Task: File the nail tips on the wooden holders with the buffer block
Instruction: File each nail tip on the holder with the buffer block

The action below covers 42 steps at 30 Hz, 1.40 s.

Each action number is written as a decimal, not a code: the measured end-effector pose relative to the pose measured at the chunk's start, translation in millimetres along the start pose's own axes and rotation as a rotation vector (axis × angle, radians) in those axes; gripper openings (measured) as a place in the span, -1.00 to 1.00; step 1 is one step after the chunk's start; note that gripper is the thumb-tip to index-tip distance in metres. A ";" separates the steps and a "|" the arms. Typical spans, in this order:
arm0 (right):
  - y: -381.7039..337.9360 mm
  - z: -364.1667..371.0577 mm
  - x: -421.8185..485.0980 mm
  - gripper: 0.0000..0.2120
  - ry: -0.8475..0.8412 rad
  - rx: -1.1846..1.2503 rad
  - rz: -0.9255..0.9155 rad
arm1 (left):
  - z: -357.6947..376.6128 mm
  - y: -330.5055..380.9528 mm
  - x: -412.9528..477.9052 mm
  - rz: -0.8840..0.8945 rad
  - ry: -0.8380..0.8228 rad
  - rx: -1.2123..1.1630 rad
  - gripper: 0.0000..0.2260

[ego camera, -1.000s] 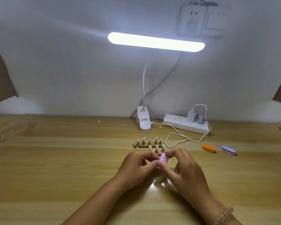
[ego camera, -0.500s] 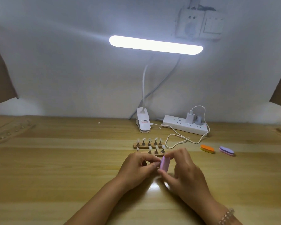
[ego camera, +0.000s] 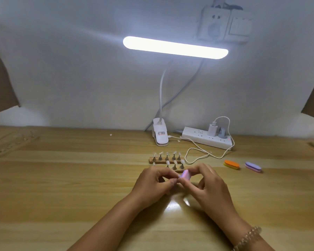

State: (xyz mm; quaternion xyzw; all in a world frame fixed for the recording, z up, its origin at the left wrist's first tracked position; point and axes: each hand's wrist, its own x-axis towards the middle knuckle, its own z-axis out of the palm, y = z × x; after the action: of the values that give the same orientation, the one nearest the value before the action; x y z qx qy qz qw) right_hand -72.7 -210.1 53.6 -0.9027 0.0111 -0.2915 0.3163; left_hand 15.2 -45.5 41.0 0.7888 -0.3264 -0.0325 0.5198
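Between the hands the buffer block (ego camera: 185, 174) has tipped back up slightly; little else has changed. A wooden bench (ego camera: 62, 187) runs to a pale wall, lit by a bar lamp (ego camera: 175, 48) over its far edge. Near the front middle, the right hand (ego camera: 210, 189) grips the block. The left hand (ego camera: 152, 183) pinches what is probably a nail tip, too small to confirm, against it for filing. The wooden holders (ego camera: 166, 160) stand just beyond.

We are seeing a table (ego camera: 62, 178) of pale wood, its varnish shining glossy under the lamp (ego camera: 174, 48). The nail tips (ego camera: 174, 153) are looking like clear shiny plastic on dark metal pegs (ego camera: 174, 167), in a bare wooden holder (ego camera: 151, 161); the buffer block (ego camera: 186, 173) is looking matt, the power strip (ego camera: 203, 140) smooth white plastic.
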 end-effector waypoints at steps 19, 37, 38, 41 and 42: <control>-6.7 0.8 -4.0 -0.68 -0.039 -0.096 -0.115 | 1.6 2.0 -2.2 0.061 0.033 0.022 -0.88; -1.2 0.9 -2.9 -0.73 -0.044 -0.021 -0.063 | 1.9 2.7 -4.2 0.075 -0.006 0.147 -0.83; -3.4 1.3 -4.7 -0.71 -0.067 -0.030 -0.098 | 1.6 2.6 -4.2 0.068 -0.008 0.141 -0.83; -4.3 1.8 -3.1 -0.72 -0.068 -0.010 -0.079 | 1.2 2.2 -3.8 0.067 -0.011 0.148 -0.84; -2.0 1.8 -1.2 -0.74 -0.044 -0.026 -0.052 | 1.2 2.3 -4.0 0.072 -0.009 0.156 -0.85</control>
State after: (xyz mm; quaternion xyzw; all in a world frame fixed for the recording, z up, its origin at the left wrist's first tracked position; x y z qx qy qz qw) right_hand -73.1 -207.3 52.9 -0.9128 -0.0156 -0.2796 0.2972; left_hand 10.5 -44.8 41.2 0.8144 -0.3585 0.0084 0.4562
